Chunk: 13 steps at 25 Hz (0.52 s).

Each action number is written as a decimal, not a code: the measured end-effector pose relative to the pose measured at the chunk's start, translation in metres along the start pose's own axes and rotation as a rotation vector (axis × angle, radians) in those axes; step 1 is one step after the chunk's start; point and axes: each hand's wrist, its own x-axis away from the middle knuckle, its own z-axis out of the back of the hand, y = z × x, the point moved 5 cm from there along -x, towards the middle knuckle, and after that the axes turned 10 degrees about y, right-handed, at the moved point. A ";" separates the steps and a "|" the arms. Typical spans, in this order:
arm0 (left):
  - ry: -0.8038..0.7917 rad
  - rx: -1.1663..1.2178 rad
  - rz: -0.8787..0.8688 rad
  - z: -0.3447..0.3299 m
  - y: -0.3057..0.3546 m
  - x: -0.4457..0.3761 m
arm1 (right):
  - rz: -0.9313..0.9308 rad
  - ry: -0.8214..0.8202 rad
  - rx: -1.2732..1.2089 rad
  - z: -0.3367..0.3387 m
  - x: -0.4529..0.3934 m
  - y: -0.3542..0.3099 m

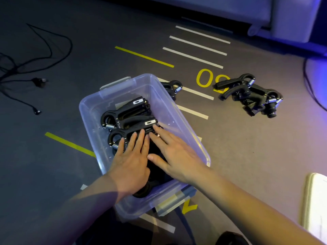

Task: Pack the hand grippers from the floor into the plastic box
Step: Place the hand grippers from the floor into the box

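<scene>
A clear plastic box (pixel 185 124) sits on the floor in the middle of the view. Several black hand grippers (pixel 127 112) with steel springs lie packed side by side inside it. My left hand (pixel 131 161) and my right hand (pixel 175 152) both lie flat with straight fingers on the nearest grippers in the box, pressing down on them. A pile of several more black grippers (pixel 251 96) lies on the floor to the right of the box. One more gripper (pixel 173 87) lies on the floor just behind the box's far right wall.
Black cables (pixel 26 68) sprawl over the floor at the far left. Yellow and white tape lines (pixel 192 57) and yellow digits mark the floor beyond the box. A white pad (pixel 315 200) lies at the right edge. White furniture (pixel 265 11) stands at the top right.
</scene>
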 end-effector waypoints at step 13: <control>0.354 0.148 -0.174 0.061 0.079 -0.093 | -0.492 0.545 -0.121 0.082 0.006 0.173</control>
